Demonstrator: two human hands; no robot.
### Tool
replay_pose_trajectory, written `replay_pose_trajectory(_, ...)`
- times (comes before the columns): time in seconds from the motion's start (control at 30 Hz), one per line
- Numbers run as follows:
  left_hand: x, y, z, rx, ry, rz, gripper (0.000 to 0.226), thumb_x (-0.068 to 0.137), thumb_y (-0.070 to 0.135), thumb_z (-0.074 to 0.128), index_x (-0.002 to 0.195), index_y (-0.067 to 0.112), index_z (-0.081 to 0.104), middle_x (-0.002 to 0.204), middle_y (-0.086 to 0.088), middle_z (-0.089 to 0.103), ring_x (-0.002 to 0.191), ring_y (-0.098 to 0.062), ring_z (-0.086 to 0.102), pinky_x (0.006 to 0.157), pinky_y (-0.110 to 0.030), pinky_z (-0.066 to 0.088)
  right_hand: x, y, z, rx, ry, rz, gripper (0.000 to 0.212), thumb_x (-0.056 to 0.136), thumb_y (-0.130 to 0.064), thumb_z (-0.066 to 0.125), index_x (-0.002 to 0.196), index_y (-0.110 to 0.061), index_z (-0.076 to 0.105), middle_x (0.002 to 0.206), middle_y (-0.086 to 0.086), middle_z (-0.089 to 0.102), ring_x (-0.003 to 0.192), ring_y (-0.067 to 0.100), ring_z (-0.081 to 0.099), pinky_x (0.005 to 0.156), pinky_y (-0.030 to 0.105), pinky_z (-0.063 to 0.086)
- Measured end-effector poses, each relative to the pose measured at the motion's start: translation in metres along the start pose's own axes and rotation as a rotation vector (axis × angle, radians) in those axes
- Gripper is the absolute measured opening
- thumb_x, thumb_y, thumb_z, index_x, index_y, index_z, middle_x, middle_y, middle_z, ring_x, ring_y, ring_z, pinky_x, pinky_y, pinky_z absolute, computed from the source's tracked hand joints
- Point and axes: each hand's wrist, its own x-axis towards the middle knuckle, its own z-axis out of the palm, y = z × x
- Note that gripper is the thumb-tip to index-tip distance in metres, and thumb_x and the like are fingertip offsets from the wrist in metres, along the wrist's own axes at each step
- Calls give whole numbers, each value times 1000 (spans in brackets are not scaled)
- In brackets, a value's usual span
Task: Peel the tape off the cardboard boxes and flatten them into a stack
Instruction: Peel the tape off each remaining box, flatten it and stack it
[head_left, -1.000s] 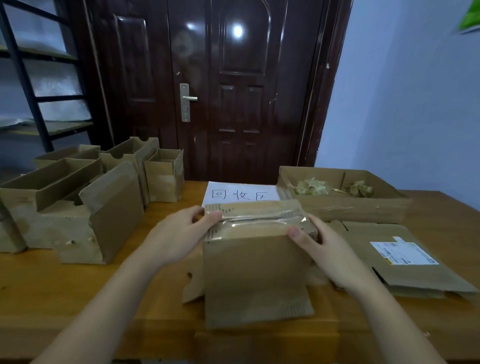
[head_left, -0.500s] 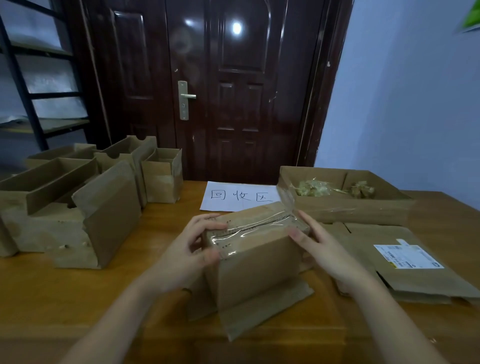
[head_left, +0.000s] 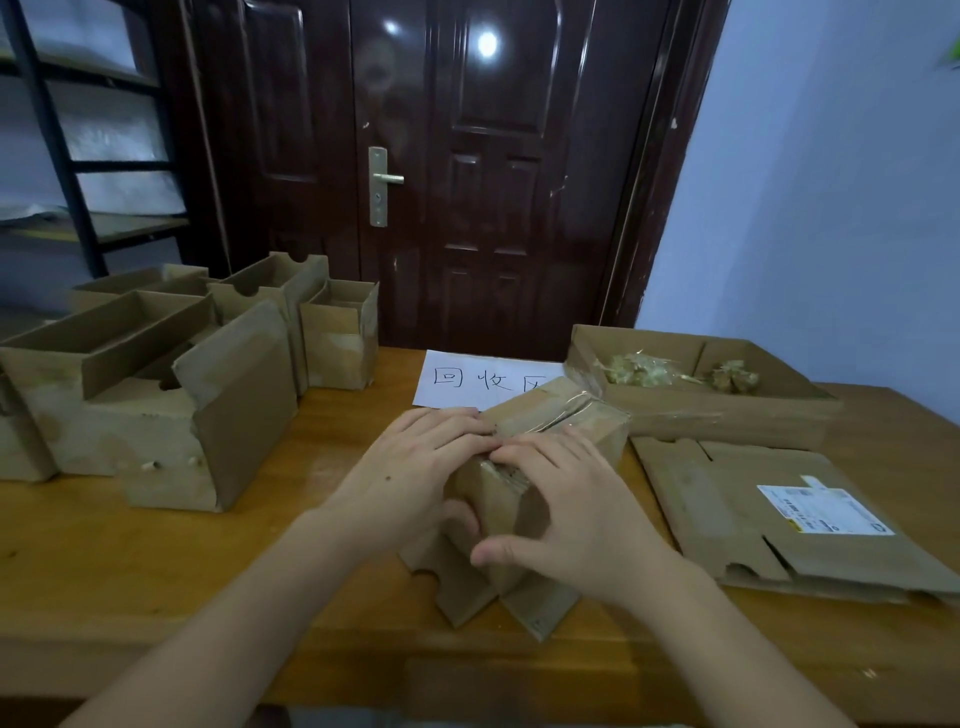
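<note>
Both forearms entered from the near edge of the desk (head_left: 130, 561) and converged on a small taped cardboard box (head_left: 561, 431) standing near the middle of the desk, turned at an angle to the near edge. Its lower flaps (head_left: 498, 597) were splayed open on the desk surface toward the near edge.

The right hand (head_left: 576, 514) lay over the near top corner of the box, palm down. Its fingers (head_left: 535, 452) were curled over the top edge and its thumb (head_left: 498, 553) pressed against the near side face, so it gripped the box. The left hand (head_left: 410, 478) clasped the left side of the box, fingers bent across the top and meeting the right-hand fingertips, thumb against the side wall. Clear tape (head_left: 563, 413) ran along the top seam just beyond the fingers.

Toward the right edge of the desk, a flattened box (head_left: 753, 519) with a white shipping label (head_left: 823, 512) lay flat. Behind it stood a shallow open tray box (head_left: 727, 410) containing crumpled tape. A white paper sheet (head_left: 483, 379) with handwritten characters lay at the far edge, partly covered by the gripped box. Several open, unflattened boxes (head_left: 156, 384) stood grouped at the far left corner. Behind the desk were a dark door (head_left: 467, 156) and a shelf rack (head_left: 78, 156).
</note>
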Motion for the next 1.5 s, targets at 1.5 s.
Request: replay_pose_trajectory(1.5, -33, 19, 1, -134, 134, 42, 12, 102, 27, 57, 100, 16, 60, 159, -6, 41, 156, -7, 16, 125, -20, 12, -7, 0, 15, -19, 116, -8, 52, 88, -48, 58, 135, -24, 56, 133, -10, 58, 130, 10, 49, 124, 43, 24)
